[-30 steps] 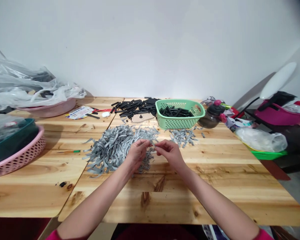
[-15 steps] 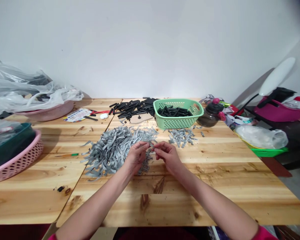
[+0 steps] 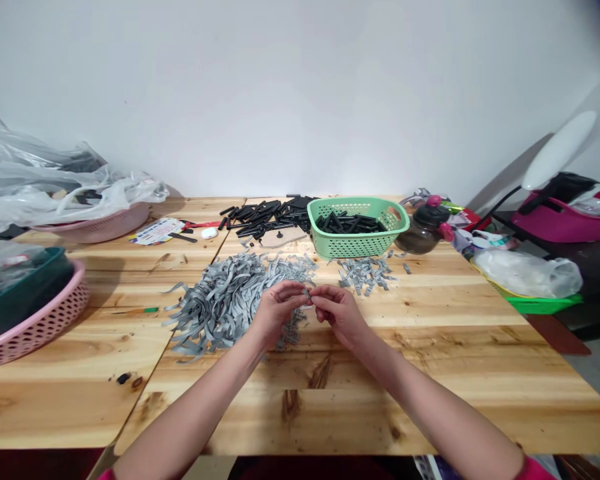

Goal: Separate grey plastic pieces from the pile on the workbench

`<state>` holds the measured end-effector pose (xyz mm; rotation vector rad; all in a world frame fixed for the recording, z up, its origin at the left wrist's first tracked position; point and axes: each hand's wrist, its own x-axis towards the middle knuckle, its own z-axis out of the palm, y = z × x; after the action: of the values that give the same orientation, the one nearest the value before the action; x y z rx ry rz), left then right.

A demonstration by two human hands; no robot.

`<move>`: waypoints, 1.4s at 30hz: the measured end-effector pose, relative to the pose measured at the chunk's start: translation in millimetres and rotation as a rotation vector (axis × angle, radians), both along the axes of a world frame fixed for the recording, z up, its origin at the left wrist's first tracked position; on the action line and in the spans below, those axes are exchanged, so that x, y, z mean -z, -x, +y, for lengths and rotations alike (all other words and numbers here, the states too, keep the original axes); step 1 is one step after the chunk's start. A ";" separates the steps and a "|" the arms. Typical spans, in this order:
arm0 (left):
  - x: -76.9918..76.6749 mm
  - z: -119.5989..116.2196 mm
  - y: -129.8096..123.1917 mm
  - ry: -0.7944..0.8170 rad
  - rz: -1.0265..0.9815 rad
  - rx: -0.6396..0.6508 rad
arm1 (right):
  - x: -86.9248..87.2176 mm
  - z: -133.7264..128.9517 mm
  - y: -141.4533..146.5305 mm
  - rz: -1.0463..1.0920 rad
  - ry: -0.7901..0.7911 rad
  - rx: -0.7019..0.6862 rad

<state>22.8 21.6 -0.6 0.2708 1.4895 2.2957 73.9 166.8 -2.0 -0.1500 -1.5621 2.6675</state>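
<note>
My left hand (image 3: pixel 280 308) and my right hand (image 3: pixel 339 312) meet fingertip to fingertip above the wooden table (image 3: pixel 430 373). Both pinch one small grey piece (image 3: pixel 307 295), mostly covered by the fingers. Under and left of my left hand spreads a large heap of grey strips (image 3: pixel 227 300). Behind my right hand lies a smaller scatter of short grey pieces (image 3: pixel 366 273). A green basket (image 3: pixel 357 245) holding black tubes stands farther back, with a pile of black tubes (image 3: pixel 265 217) to its left.
Pink baskets (image 3: pixel 45 320) and plastic bags (image 3: pixel 75 190) occupy the left side. A dark round jar (image 3: pixel 423 230) stands right of the green basket. Toward the back left are a printed card (image 3: pixel 157 231) and a white case (image 3: pixel 209 233). A green tray (image 3: pixel 543 305) sits at the right edge.
My fingers have shifted slightly around the small grey piece, and my right fingers are more curled. The whole view has moved a little.
</note>
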 end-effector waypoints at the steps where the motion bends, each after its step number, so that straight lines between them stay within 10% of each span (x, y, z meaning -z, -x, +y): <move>1: -0.4 -1.0 0.1 0.047 0.041 -0.003 | -0.1 0.3 -0.1 0.001 -0.004 0.000; 14: -10.0 -2.8 -1.6 0.325 0.404 -0.048 | 1.9 5.0 2.9 0.148 -0.330 -0.017; 24: -7.1 -0.6 -6.7 0.313 0.268 -0.157 | 3.0 -1.6 -8.1 0.297 -0.755 0.142; 32: 1.3 5.6 -8.8 -0.077 -0.125 0.025 | 5.1 -0.8 -4.5 0.243 -0.494 0.233; 42: -5.1 4.2 -11.4 -0.126 -0.198 0.006 | 2.6 0.5 -3.0 0.047 -0.025 -0.110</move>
<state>34.2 25.8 4.5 0.0793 1.2484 2.3386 76.9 167.3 -4.6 0.0000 -1.6344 2.7098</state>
